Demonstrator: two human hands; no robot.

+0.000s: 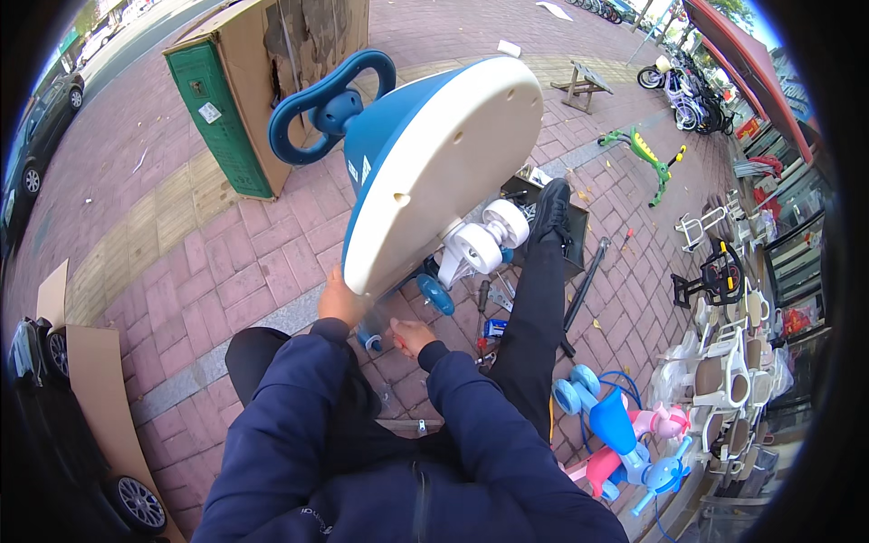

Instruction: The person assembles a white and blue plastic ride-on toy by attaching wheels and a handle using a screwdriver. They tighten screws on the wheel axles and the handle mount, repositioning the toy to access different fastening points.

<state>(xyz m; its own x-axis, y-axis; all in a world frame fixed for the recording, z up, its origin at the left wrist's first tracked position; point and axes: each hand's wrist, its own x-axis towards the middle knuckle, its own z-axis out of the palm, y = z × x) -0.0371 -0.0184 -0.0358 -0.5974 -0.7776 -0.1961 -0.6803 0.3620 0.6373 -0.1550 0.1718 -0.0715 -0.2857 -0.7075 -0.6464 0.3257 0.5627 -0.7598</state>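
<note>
A blue and white ride-on wiggle car [453, 158] is tipped up in front of me with its white underside facing right. Its blue looped steering wheel [282, 127] points to the far left, and white twin wheels [475, 246] hang near its lower side. My left hand [339, 300] is closed round the car's lower left edge. Just below the car, my right hand [413, 338] is closed with the fingers pinched together; whatever they hold is too small to make out. Beside it is a blurred blue part [369, 337], and a blue wheel [435, 294] sits above.
Screwdriver [483, 303], blue box [494, 328] and long black bar [588, 294] lie by my outstretched right leg, near an open toolbox [573, 240]. A tall cardboard box [244, 100] stands far left, a black toy car [63, 434] near left, small ride-on toys [625, 434] near right.
</note>
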